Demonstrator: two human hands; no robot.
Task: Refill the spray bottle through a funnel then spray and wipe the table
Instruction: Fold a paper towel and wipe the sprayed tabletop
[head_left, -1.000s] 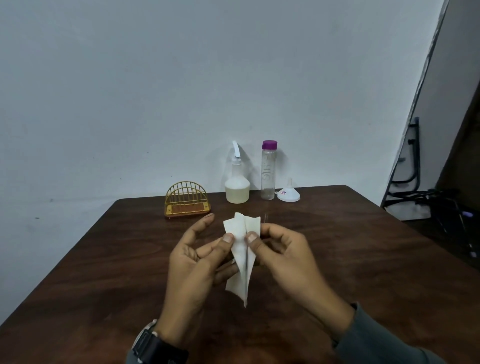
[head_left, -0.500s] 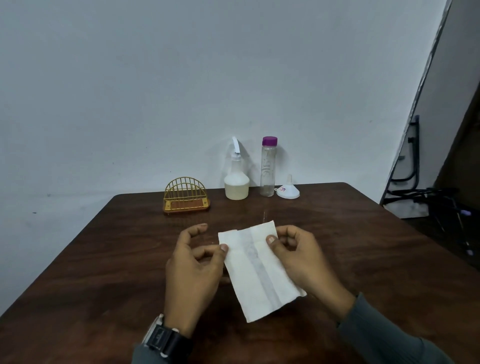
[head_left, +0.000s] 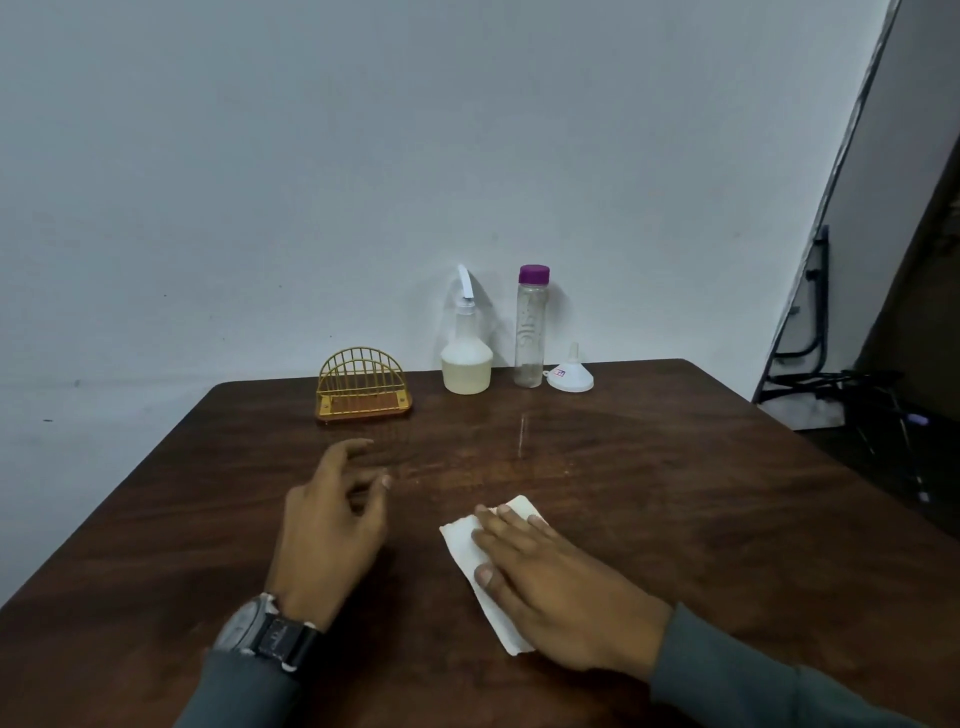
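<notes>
Tissue (head_left: 462, 540) lies flat under my right hand (head_left: 550, 587), fingers straight and pressing, left hand (head_left: 332, 525) loose and empty; best bet: even pressure, overlapping strokes across the table (head_left: 675, 493).

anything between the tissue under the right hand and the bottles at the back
Nothing visible. The right hand presses the tissue flat on the table, and only bare wood lies ahead of it up to the spray bottle, clear bottle and funnel. The left hand hovers off to the left, outside that path.
</notes>
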